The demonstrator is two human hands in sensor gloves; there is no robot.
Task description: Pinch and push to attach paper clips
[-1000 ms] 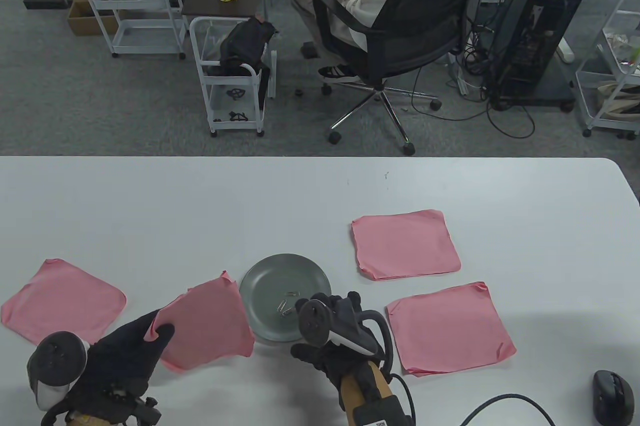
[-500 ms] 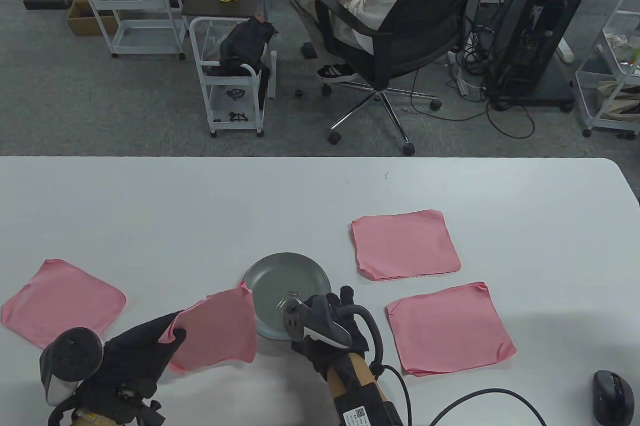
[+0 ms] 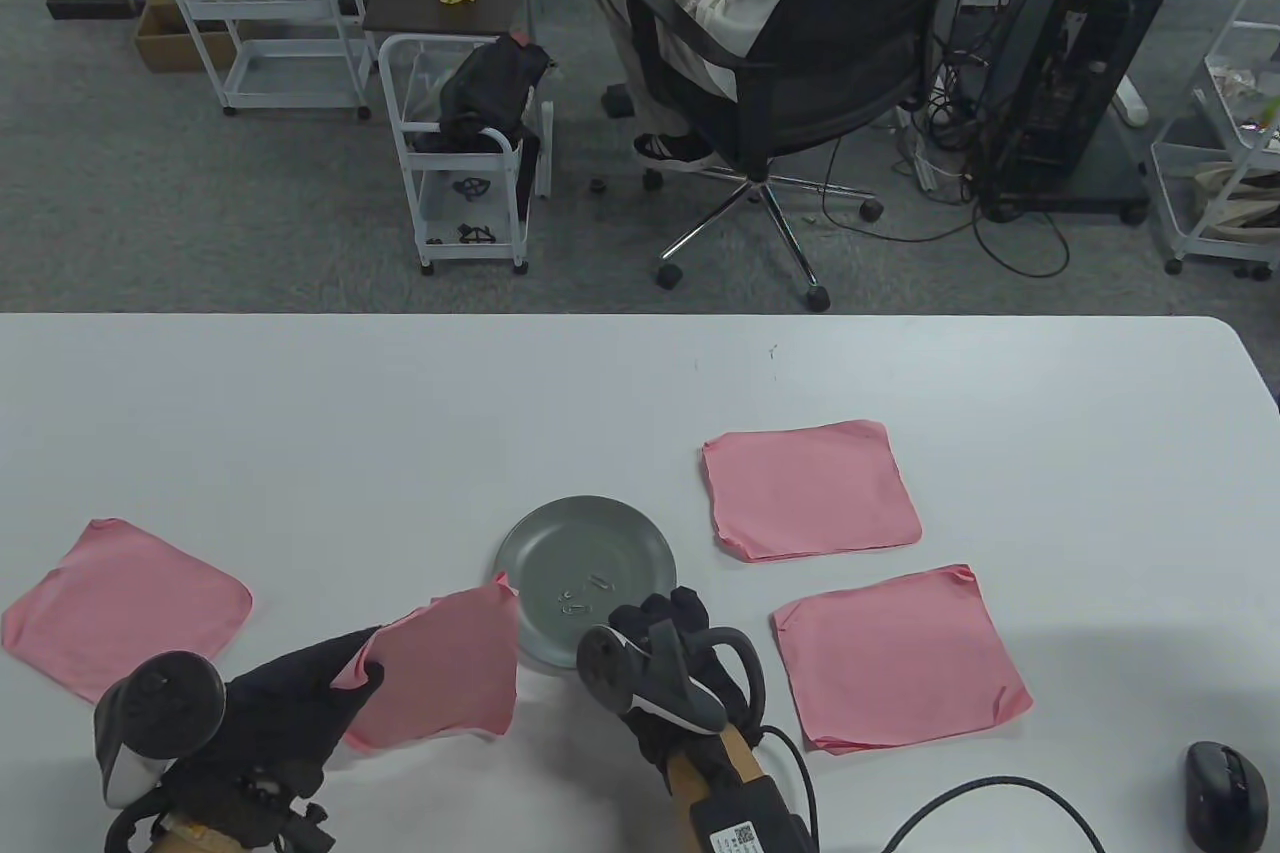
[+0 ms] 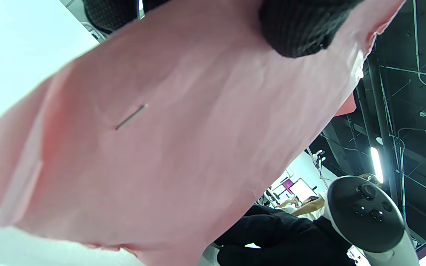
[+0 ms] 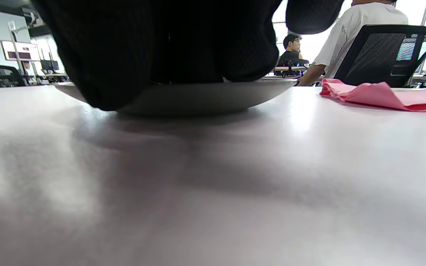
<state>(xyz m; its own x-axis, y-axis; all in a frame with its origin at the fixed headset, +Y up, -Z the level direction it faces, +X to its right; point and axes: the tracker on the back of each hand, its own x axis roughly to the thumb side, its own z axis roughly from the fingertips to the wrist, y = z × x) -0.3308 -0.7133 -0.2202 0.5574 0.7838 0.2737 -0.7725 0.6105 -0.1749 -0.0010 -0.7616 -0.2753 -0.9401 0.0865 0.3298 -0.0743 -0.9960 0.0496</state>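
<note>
My left hand (image 3: 365, 673) pinches the near-left corner of a pink cloth (image 3: 440, 673) and holds it raised off the white table. The cloth's far corner reaches the left rim of the grey plate (image 3: 640, 543). Paper clips (image 3: 578, 599) lie loose in the plate. In the left wrist view the cloth (image 4: 183, 147) fills the frame under a fingertip (image 4: 301, 29), with a thin metal strip (image 4: 131, 116) showing on it. My right hand (image 3: 668, 615) sits at the plate's near rim, its fingers (image 5: 161, 48) hanging down before the plate (image 5: 205, 99). Whether they hold a clip is hidden.
Three more pink cloths lie flat: one at the far left (image 3: 125, 603), two to the right (image 3: 810, 488) (image 3: 900, 658). A black mouse (image 3: 1225, 793) and a cable (image 3: 980, 798) are at the near right. Beyond the table a person sits in an office chair.
My left hand carried the cloth rightward toward the plate. My right hand went over the clips, then drew back to the near rim. The plate slid slightly away and right.
</note>
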